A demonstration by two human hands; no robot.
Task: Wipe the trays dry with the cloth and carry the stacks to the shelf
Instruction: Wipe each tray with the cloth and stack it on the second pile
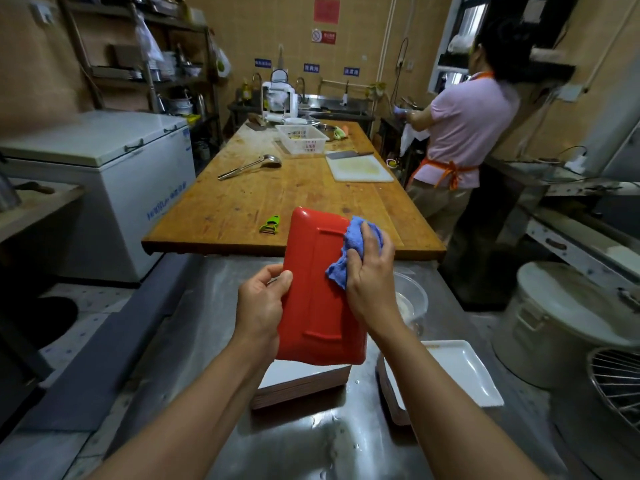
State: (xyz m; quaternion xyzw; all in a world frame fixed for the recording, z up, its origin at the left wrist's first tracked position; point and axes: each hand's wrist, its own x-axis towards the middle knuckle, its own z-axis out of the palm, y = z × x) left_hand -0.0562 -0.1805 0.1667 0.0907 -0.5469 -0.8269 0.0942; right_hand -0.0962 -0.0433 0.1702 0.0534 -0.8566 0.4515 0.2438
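Observation:
I hold a red tray [320, 289] upright above the steel counter, its ribbed underside facing me. My left hand [261, 306] grips its left edge, thumb on the underside. My right hand [369, 278] holds a crumpled blue cloth [353, 251] and presses it against the tray's upper right part. Below the tray sits a stack of trays [301, 382] with a white top face. To the right lies a second stack, a white tray [460, 372] on top.
The steel counter [304, 441] is wet. A clear bowl [412, 299] sits behind my right wrist. Beyond is a wooden table [242, 209] with a green peeler [270, 225], ladle, basket and cutting board. A person works at right. A metal shelf [156, 74] stands far left.

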